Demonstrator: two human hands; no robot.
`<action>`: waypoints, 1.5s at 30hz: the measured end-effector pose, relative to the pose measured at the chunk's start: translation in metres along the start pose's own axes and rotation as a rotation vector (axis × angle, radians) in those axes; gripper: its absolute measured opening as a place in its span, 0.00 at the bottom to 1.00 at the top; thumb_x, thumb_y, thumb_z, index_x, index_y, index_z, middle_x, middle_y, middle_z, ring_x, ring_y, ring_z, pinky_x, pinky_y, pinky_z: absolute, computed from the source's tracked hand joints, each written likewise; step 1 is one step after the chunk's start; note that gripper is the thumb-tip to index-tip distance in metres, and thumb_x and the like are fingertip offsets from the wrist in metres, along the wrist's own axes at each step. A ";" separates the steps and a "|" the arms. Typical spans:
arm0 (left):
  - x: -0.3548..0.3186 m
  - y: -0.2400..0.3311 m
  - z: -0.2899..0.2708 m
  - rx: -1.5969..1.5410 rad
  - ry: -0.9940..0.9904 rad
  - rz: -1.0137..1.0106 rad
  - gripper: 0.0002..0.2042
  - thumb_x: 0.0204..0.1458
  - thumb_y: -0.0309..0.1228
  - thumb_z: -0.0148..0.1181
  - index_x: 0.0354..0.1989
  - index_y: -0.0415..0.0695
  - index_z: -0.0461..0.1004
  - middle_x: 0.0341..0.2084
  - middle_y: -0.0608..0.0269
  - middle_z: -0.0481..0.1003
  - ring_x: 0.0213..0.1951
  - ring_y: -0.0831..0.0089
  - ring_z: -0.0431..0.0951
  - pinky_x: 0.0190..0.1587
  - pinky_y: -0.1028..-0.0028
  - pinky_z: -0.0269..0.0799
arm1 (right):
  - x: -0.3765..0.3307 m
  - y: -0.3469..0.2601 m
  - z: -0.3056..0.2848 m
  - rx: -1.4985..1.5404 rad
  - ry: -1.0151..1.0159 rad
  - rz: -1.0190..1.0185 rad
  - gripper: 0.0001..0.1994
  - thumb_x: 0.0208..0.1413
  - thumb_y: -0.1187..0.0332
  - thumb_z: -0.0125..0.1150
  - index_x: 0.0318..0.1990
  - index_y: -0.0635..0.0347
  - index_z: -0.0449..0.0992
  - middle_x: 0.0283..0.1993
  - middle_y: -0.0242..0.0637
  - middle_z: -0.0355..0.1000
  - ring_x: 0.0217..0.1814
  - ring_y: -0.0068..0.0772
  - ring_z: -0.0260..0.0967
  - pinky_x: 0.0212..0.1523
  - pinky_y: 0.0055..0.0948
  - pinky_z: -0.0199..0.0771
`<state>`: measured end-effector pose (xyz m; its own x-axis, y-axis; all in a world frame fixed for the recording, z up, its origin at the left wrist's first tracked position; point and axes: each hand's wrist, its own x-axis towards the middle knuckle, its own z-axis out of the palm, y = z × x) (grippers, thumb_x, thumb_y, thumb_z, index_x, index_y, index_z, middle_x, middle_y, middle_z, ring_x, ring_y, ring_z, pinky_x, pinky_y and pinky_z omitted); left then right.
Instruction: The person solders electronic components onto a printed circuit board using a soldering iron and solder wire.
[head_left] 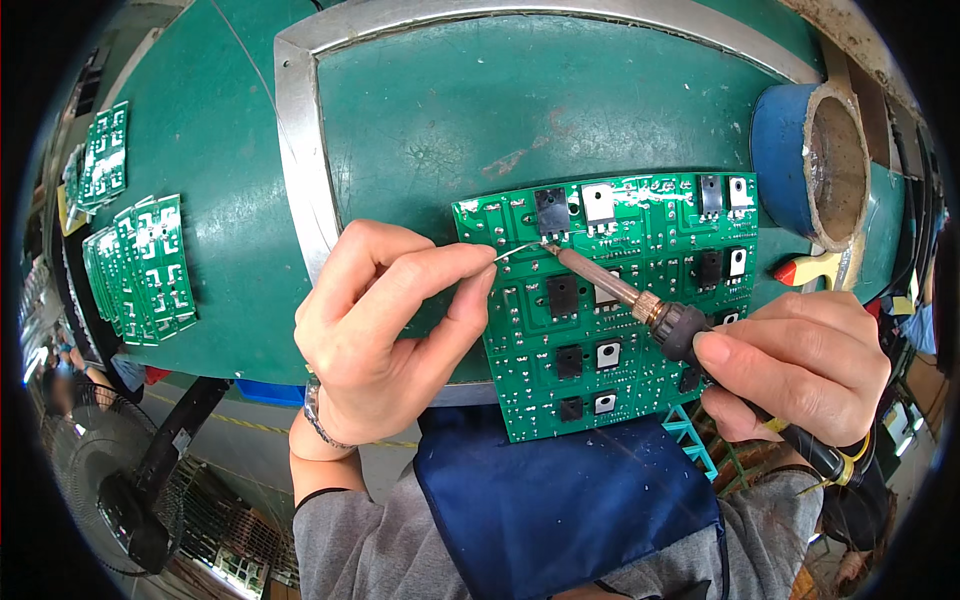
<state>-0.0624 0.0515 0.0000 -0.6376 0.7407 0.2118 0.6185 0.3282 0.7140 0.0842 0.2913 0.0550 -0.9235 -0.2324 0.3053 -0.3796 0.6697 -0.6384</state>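
A green circuit board lies in front of me, with black and silver-white flat components in rows. My left hand pinches a thin solder wire between thumb and forefinger. The wire's far end reaches the legs of the black component near the board's upper left. My right hand is wrapped round the dark handle of a soldering iron. Its tip meets the same legs, close beside the wire's end. Whether wire and tip touch is too small to tell.
A metal frame borders the green worktop. On the left are stacked circuit boards and another small pile. A blue-sided roll stands at the right, near a red-and-yellow tool. A black fan is at lower left.
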 end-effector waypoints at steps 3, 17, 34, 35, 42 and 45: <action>-0.001 0.000 0.001 0.007 -0.010 0.000 0.13 0.38 0.17 0.72 0.34 0.43 0.82 0.26 0.66 0.71 0.24 0.76 0.73 0.25 0.77 0.68 | 0.002 -0.001 0.000 0.006 -0.015 0.022 0.13 0.51 0.66 0.70 0.38 0.68 0.80 0.26 0.39 0.76 0.20 0.30 0.73 0.16 0.22 0.71; -0.002 0.006 -0.007 0.004 0.007 -0.048 0.16 0.41 0.16 0.71 0.40 0.46 0.84 0.28 0.67 0.67 0.26 0.81 0.69 0.25 0.79 0.64 | -0.002 -0.002 0.003 0.000 0.014 0.022 0.12 0.53 0.67 0.69 0.38 0.67 0.80 0.26 0.39 0.75 0.20 0.30 0.72 0.15 0.22 0.70; -0.002 0.011 -0.003 0.035 0.002 0.028 0.15 0.39 0.17 0.72 0.37 0.44 0.83 0.28 0.66 0.69 0.23 0.79 0.71 0.23 0.78 0.65 | -0.009 -0.013 -0.004 -0.053 0.020 0.047 0.15 0.52 0.60 0.70 0.35 0.65 0.79 0.25 0.37 0.76 0.19 0.28 0.71 0.17 0.22 0.69; -0.002 0.010 -0.002 0.037 -0.001 0.047 0.15 0.39 0.16 0.72 0.37 0.44 0.83 0.28 0.65 0.69 0.23 0.79 0.71 0.23 0.78 0.65 | -0.009 -0.014 -0.004 -0.072 0.006 0.080 0.15 0.53 0.59 0.69 0.35 0.64 0.80 0.24 0.36 0.76 0.19 0.29 0.72 0.18 0.22 0.69; 0.000 0.010 0.005 0.046 0.034 0.037 0.13 0.38 0.19 0.73 0.34 0.47 0.84 0.26 0.71 0.68 0.24 0.82 0.63 0.23 0.81 0.56 | -0.011 -0.012 -0.003 -0.095 0.024 0.141 0.13 0.54 0.58 0.68 0.36 0.60 0.81 0.24 0.35 0.76 0.22 0.30 0.73 0.22 0.24 0.71; -0.001 0.011 0.006 0.046 0.038 0.033 0.14 0.38 0.19 0.73 0.34 0.47 0.84 0.26 0.71 0.68 0.24 0.82 0.64 0.23 0.81 0.56 | -0.009 -0.009 -0.004 -0.106 0.018 0.107 0.13 0.54 0.59 0.68 0.36 0.60 0.81 0.24 0.35 0.76 0.21 0.30 0.73 0.21 0.24 0.71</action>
<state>-0.0524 0.0581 0.0037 -0.6329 0.7292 0.2602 0.6593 0.3313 0.6750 0.0963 0.2899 0.0608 -0.9568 -0.1438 0.2526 -0.2701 0.7606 -0.5903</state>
